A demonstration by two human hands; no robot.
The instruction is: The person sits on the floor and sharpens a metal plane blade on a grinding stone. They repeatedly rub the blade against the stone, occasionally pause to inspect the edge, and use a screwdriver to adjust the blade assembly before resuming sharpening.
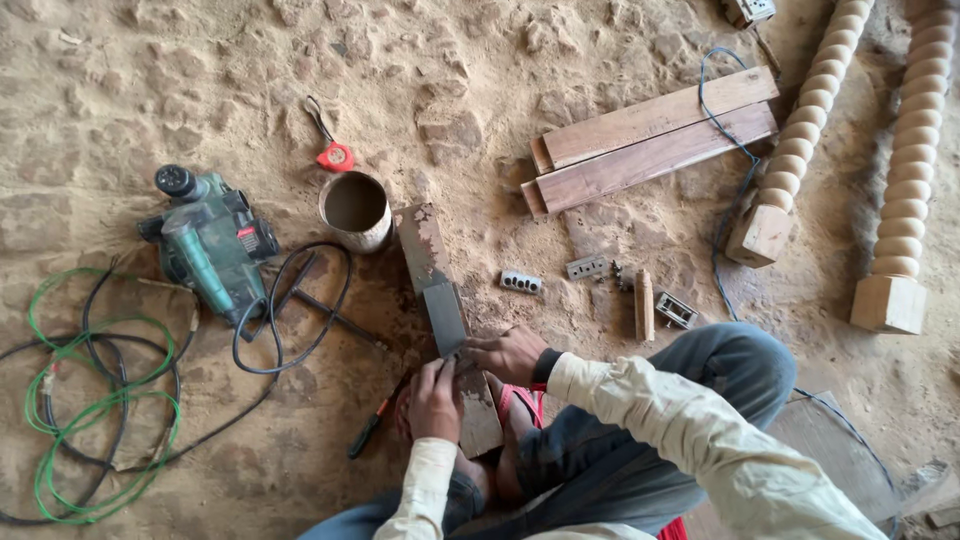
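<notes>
Pressure from both grips, left hand (436,398) and right hand (510,352) clenched on the flat blade (445,318), must stay even along the stone block (425,250) beneath.

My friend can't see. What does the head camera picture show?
A person sitting on sandy ground presses a flat metal blade onto a long sharpening block with the left hand and right hand. Nearby lie a green power tool, a small pot, planks and two spiral-turned wooden posts.
</notes>
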